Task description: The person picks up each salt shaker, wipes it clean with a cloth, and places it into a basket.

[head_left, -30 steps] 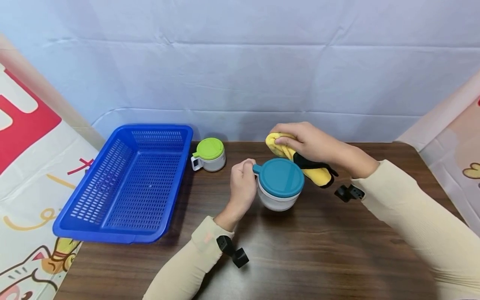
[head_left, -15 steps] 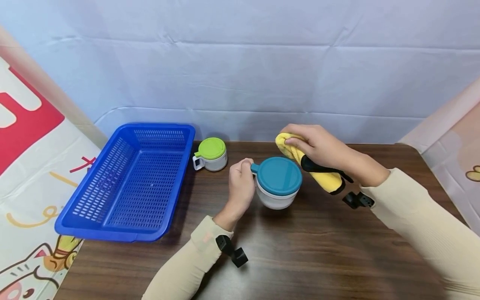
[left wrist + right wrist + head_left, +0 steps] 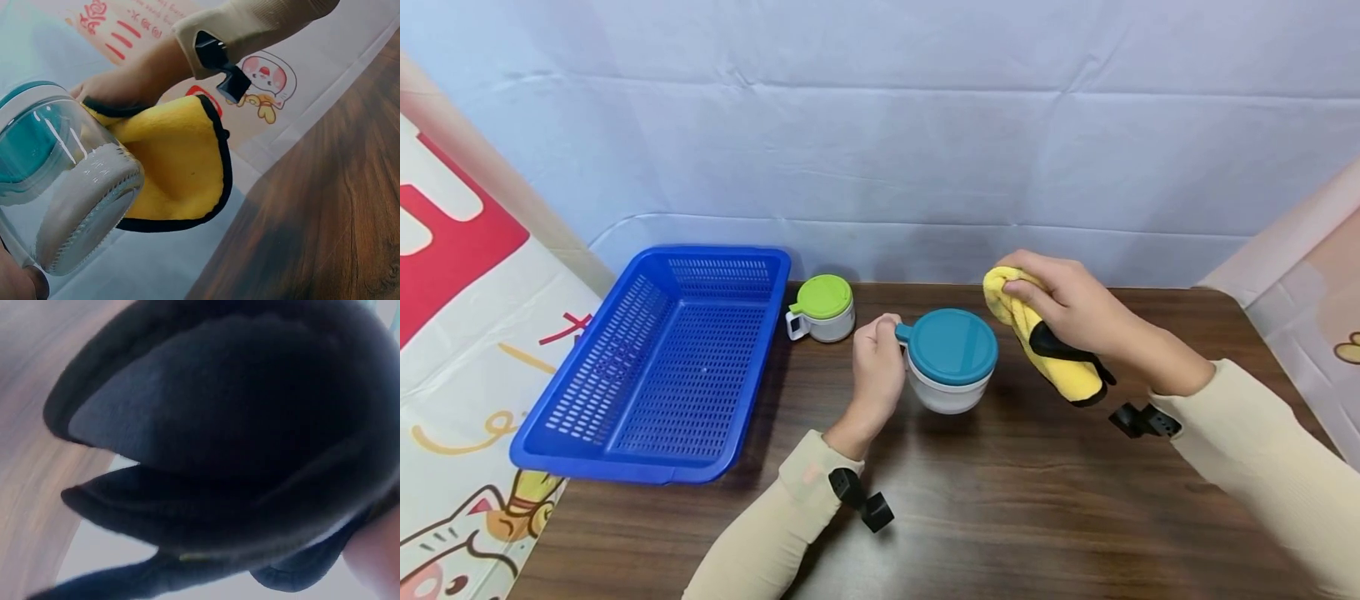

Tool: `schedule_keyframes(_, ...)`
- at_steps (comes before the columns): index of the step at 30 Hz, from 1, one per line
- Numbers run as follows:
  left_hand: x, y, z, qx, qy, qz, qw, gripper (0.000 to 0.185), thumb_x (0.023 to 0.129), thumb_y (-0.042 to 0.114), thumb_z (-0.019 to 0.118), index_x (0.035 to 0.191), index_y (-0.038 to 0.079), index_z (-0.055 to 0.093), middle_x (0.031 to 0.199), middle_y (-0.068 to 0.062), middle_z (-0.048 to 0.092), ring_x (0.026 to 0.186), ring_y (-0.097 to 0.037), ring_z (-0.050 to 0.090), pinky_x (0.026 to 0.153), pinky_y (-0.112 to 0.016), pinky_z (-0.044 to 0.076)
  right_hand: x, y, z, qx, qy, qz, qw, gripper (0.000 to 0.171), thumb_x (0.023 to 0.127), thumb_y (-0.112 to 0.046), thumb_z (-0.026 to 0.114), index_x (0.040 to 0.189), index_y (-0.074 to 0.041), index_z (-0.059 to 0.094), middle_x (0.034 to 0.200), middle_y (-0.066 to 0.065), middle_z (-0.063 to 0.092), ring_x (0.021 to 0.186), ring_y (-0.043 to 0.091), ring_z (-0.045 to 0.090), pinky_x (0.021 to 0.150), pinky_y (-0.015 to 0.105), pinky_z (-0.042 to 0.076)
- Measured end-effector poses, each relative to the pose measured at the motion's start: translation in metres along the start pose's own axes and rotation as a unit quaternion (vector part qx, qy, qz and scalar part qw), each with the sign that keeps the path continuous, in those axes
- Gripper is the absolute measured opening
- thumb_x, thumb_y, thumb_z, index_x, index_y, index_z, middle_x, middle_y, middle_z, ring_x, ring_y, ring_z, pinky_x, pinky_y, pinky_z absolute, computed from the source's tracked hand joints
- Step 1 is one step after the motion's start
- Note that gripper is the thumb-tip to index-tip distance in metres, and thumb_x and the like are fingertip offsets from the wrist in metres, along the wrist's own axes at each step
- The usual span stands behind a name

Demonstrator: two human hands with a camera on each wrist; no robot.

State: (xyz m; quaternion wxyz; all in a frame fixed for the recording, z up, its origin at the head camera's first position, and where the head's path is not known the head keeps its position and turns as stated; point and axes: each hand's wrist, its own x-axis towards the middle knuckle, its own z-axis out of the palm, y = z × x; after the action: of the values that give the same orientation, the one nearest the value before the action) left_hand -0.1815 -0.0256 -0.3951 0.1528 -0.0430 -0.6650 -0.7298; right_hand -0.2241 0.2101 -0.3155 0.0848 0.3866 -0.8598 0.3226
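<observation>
Right hand (image 3: pixel 1078 312) gripping the yellow cloth (image 3: pixel 1051 354), now drawn off to the right of the teal-lidded jar (image 3: pixel 950 360) where it earlier overlapped the lid, left hand (image 3: pixel 877 367) still curled round the jar's handle on the wooden table (image 3: pixel 1045 508), blue basket (image 3: pixel 658 367) unmoved at left.

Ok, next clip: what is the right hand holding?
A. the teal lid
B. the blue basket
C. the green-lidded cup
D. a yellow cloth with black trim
D: the right hand grips the yellow cloth just right of the teal-lidded jar, apart from it.
</observation>
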Motion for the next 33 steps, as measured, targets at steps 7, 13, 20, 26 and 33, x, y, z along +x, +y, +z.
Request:
schedule_keyframes(7,0.001,0.001,0.0,-0.001,0.002,0.002,1.0,0.041,0.098,0.007,0.033,0.057,0.009,0.034,0.054,0.001,0.029,0.048,-0.014,0.028,0.047,-0.023,0.022,-0.02,-0.007,0.002,0.009,0.026,-0.002,1.0,0.02,0.102,-0.004,0.056,0.119,-0.011,0.063,0.091,-0.006,0.061,0.073,0.007,0.054,0.067,0.02,0.043)
schedule_keyframes(13,0.001,0.002,0.0,-0.004,0.004,0.001,1.0,0.04,0.097,0.006,0.033,0.057,0.01,0.033,0.054,0.002,0.029,0.047,-0.014,0.028,0.046,-0.023,0.022,-0.033,-0.007,0.007,0.02,0.035,-0.011,0.999,0.017,0.101,-0.003,0.057,0.116,-0.009,0.063,0.089,-0.008,0.059,0.073,0.006,0.055,0.068,0.019,0.043)
schedule_keyframes(20,0.001,0.003,0.0,-0.005,0.005,0.002,1.0,0.041,0.098,0.008,0.033,0.057,0.01,0.034,0.054,0.002,0.03,0.047,-0.014,0.029,0.046,-0.023,0.022,-0.046,-0.007,0.013,0.054,0.053,-0.01,0.997,0.023,0.097,0.003,0.06,0.115,-0.01,0.064,0.088,-0.007,0.061,0.068,0.006,0.055,0.065,0.018,0.044)
schedule_keyframes(26,0.002,0.002,0.0,0.0,0.003,-0.002,1.0,0.041,0.099,0.009,0.033,0.057,0.009,0.035,0.054,0.001,0.031,0.047,-0.014,0.03,0.046,-0.023,0.023,-0.051,-0.008,0.019,0.078,0.057,-0.029,0.995,0.02,0.096,0.003,0.061,0.114,-0.007,0.064,0.089,-0.006,0.061,0.066,0.005,0.054,0.062,0.018,0.045)
schedule_keyframes(33,0.001,0.003,0.0,-0.004,0.006,-0.004,1.0,0.041,0.099,0.009,0.033,0.057,0.01,0.034,0.054,0.001,0.03,0.047,-0.014,0.029,0.046,-0.023,0.023,-0.052,-0.01,0.027,0.098,0.06,-0.047,0.992,0.015,0.097,-0.003,0.063,0.112,-0.008,0.064,0.09,-0.005,0.061,0.068,0.006,0.054,0.062,0.019,0.045)
